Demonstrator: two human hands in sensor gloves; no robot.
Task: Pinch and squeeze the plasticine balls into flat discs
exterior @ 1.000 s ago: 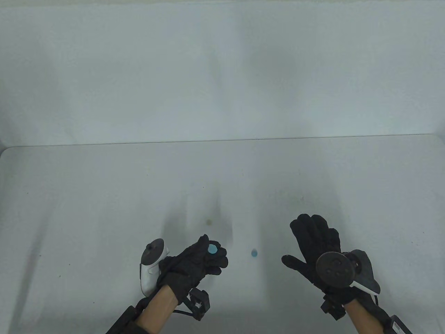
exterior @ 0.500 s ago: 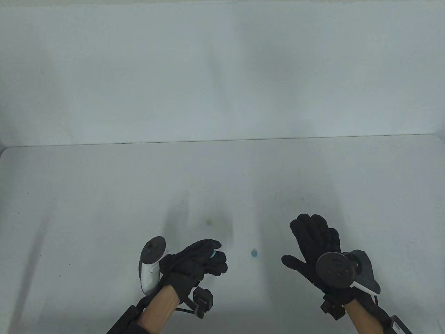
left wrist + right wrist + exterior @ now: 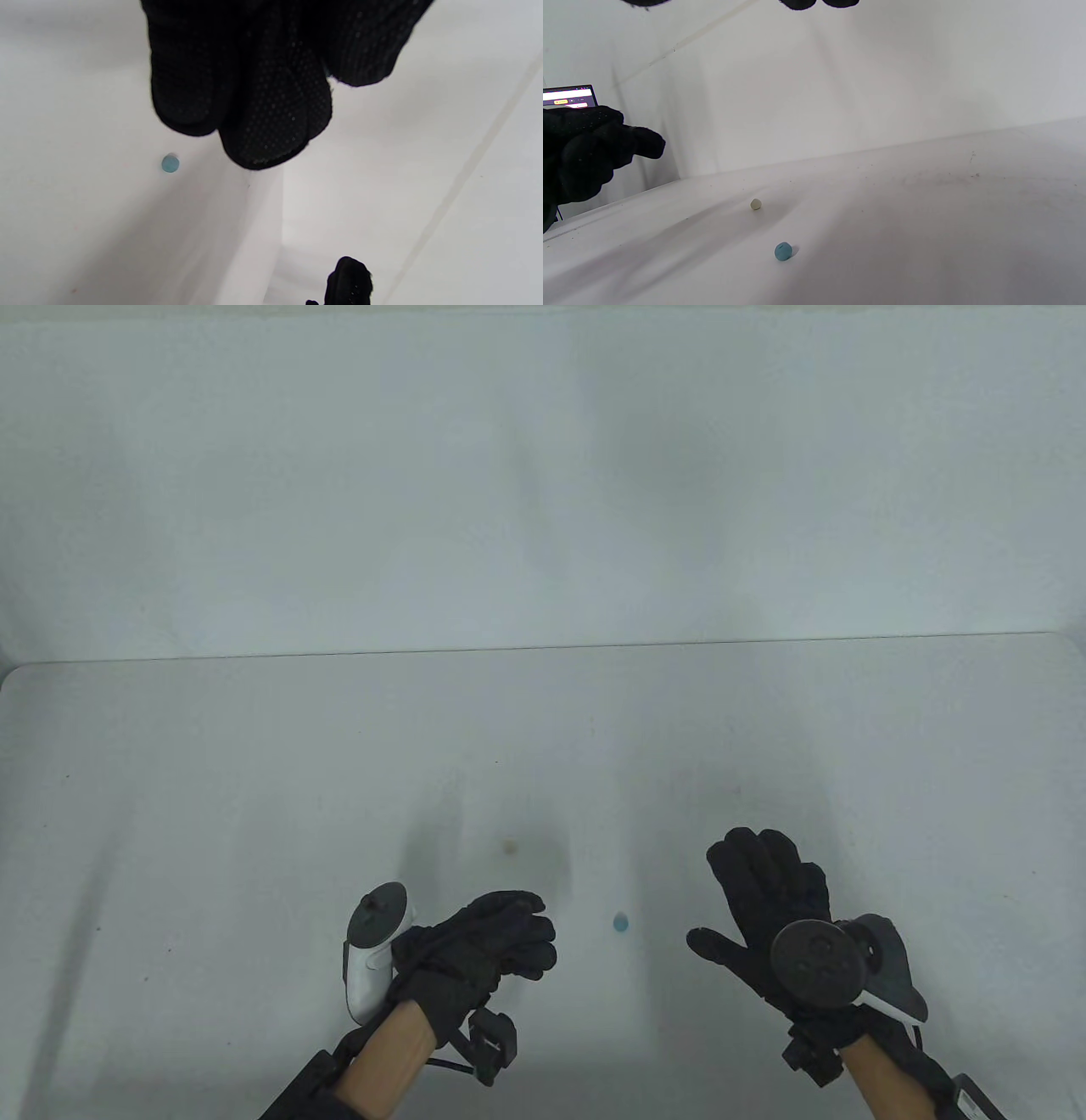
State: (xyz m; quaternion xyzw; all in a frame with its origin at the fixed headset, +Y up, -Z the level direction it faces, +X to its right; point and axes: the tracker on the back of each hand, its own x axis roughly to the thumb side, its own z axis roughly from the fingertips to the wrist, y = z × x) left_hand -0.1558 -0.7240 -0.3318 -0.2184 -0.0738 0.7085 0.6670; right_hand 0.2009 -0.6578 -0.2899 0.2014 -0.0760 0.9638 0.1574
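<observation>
My left hand (image 3: 528, 923) is closed with the thumb pressed against the fingers, a little above the table. The light blue plasticine disc it pinches is hidden between them. In the left wrist view its fingers (image 3: 271, 118) hang together at the top. A small blue ball (image 3: 621, 923) lies on the table between the hands and also shows in the left wrist view (image 3: 170, 163) and the right wrist view (image 3: 783, 251). A small beige ball (image 3: 510, 845) lies farther back (image 3: 756, 204). My right hand (image 3: 721, 891) is spread open and empty, right of the blue ball.
The white table (image 3: 254, 780) ends at a white back wall (image 3: 543, 475). A lit screen (image 3: 569, 96) shows at the far left of the right wrist view. My left hand (image 3: 589, 156) shows there too.
The left thumb and fingers have closed over the blue disc, which showed flat on the fingers a second ago and is now hidden. The right hand and both balls have not moved.
</observation>
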